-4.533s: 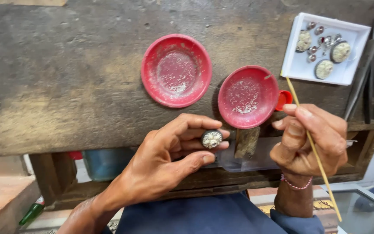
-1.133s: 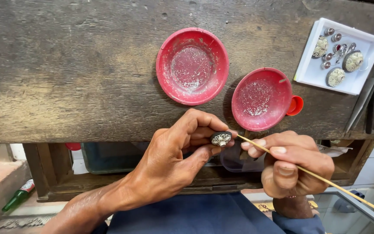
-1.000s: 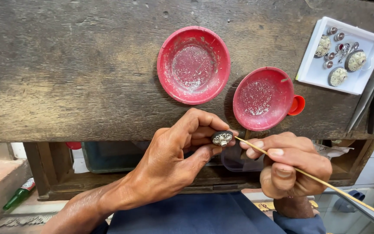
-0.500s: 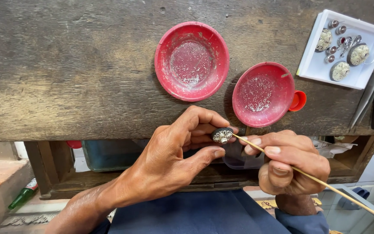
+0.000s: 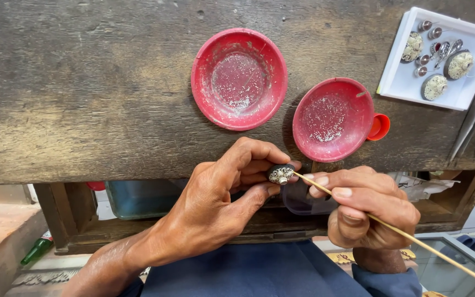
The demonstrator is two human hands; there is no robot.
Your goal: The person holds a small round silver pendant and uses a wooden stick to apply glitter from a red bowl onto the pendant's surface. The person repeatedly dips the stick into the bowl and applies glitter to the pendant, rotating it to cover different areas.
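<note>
Since half a second ago both hands have barely shifted. Nearest, the left hand [image 5: 215, 203] pinches a small ornate metal piece [image 5: 280, 175] between closed fingers [image 5: 259, 192] at the desk [image 5: 83, 99] edge. Beside it, the right hand [image 5: 366, 206] grips a thin stick [image 5: 413, 239], its tip touching the piece. Farther off sit two red dishes [image 5: 239, 78] and a white tray [image 5: 408, 88] of similar pieces.
</note>
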